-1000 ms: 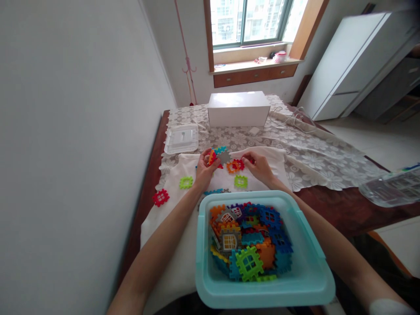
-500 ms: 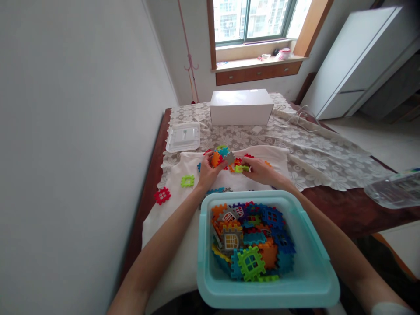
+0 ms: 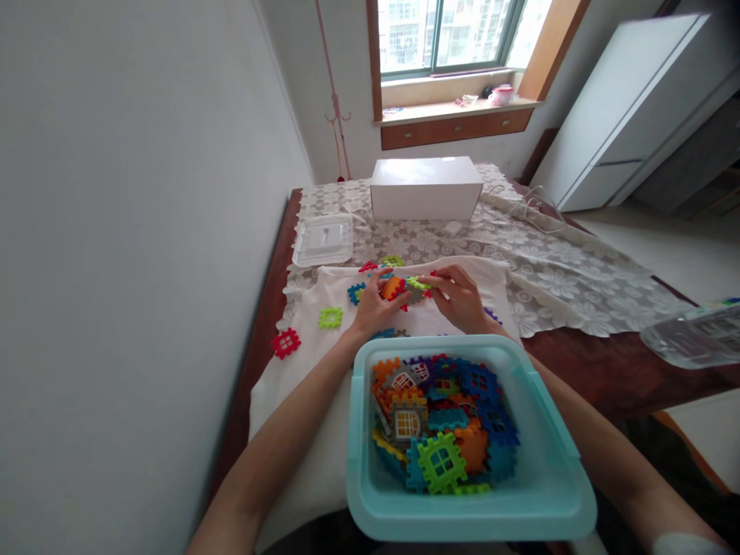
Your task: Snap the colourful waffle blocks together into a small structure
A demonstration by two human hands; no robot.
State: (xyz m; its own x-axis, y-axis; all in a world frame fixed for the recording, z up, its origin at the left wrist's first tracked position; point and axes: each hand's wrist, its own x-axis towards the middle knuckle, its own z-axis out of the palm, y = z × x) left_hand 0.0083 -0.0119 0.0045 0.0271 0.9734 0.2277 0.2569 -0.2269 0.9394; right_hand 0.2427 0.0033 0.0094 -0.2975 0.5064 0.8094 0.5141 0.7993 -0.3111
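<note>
My left hand [image 3: 375, 308] grips a joined block of orange, red and grey toothed tiles [image 3: 393, 288] above the white cloth. From the right, my right hand [image 3: 459, 299] pinches a light green tile [image 3: 417, 283] against the upper right side of that block. A blue tile [image 3: 355, 294] lies just left of my left hand, and a green one [image 3: 392, 261] lies beyond it. Further left are a light green window tile [image 3: 331, 317] and a red window tile [image 3: 286, 343]. Nearest to me, a turquoise bin [image 3: 543, 493] holds several coloured tiles.
A white box [image 3: 426, 199] and a clear plastic lid [image 3: 324, 241] rest on the lace tablecloth [image 3: 555, 270]. At the right edge is a clear container [image 3: 687, 339]. A wall borders the table's left side.
My right hand has brought the light green tile up and left to the block. My left hand has turned the block and moved slightly right.
</note>
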